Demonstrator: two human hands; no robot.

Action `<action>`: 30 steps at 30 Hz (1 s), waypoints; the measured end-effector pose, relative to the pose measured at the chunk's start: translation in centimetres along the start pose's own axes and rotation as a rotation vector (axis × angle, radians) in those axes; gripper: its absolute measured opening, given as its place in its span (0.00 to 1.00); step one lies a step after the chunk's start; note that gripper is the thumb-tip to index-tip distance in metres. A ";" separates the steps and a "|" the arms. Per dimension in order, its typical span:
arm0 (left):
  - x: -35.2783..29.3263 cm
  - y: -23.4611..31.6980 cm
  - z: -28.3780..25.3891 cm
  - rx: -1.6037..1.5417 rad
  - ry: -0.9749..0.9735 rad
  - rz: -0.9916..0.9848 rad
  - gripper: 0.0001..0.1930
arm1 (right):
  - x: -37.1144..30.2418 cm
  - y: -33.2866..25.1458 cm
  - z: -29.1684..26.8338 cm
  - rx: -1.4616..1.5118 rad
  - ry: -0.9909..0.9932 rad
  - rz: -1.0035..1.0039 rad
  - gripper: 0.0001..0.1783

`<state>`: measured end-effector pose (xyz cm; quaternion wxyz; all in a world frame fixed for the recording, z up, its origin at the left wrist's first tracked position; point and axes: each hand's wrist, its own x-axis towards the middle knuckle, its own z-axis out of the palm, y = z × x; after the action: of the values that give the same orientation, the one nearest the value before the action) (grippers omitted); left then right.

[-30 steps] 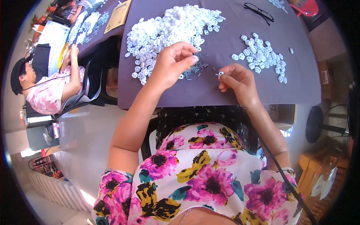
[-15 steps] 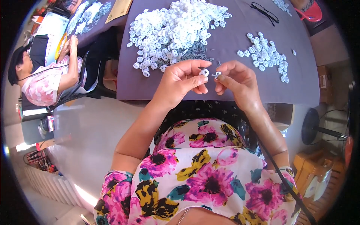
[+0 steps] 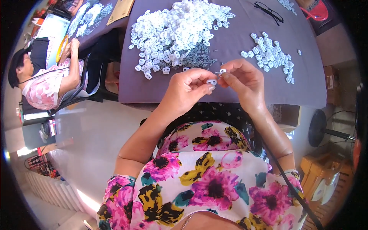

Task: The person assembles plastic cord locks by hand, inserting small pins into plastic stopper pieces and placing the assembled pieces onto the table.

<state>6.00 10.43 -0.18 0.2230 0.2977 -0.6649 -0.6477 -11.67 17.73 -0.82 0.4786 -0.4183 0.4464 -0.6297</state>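
Our left hand (image 3: 184, 90), back from the pile (image 3: 178, 28), pinches a white piece (image 3: 211, 81); right hand (image 3: 243, 80) pinches another (image 3: 222, 71), now nearly touching.

one view only, a wide fisheye camera worn on the person's head, looking steeply down past a flowered top to the near edge of a purple cloth-covered table (image 3: 230, 88). it sits close above the hands, which meet near the middle of the picture. straight edges bow toward the dark round rim; the floor and a seated co-worker show at far left.
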 end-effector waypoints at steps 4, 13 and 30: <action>0.2 -0.2 0.2 -0.100 0.024 0.019 0.11 | -0.3 0.1 0.1 0.031 -0.040 0.057 0.06; 0.6 -0.5 0.6 -0.142 0.069 0.055 0.08 | 0.2 0.3 -0.1 0.022 -0.021 0.043 0.05; 0.6 -1.1 0.9 -0.207 0.092 0.034 0.12 | 0.6 0.5 -0.6 0.155 0.002 0.079 0.05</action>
<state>5.02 10.70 -1.43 0.2936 0.2910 -0.5885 -0.6948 -12.19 17.17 -1.43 0.5334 -0.3616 0.4131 -0.6435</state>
